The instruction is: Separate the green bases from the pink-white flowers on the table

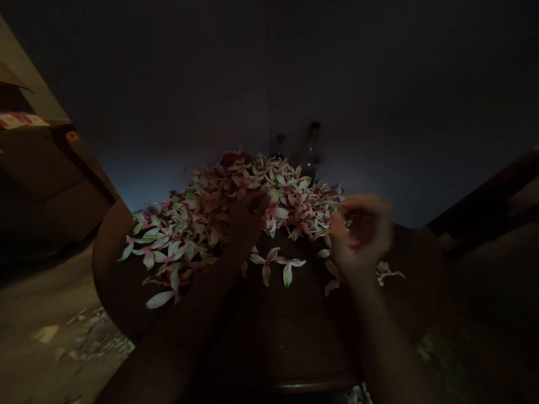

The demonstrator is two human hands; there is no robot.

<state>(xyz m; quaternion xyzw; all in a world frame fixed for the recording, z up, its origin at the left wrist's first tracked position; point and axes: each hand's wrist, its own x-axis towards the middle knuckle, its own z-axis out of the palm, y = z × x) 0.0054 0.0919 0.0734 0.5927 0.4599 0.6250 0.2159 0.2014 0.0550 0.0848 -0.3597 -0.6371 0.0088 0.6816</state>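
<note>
left hand [248, 216] sits in pink-white petals [290, 205], right hand [361, 235] apart, curled and blurred.

Flower petals [236, 207] are shown thin, smooth and faintly glossy; the rounded tabletop [113, 280] is rendered as dark brown wood with a dull finish, its grain lost in dimness; the bottle [310, 152] is seen as clear, glossy glass; the carton [54, 185] is matt brown cardboard, bearing a red-and-white paper label [23, 120]; the floor [33, 292] appears pale and matt.
</note>
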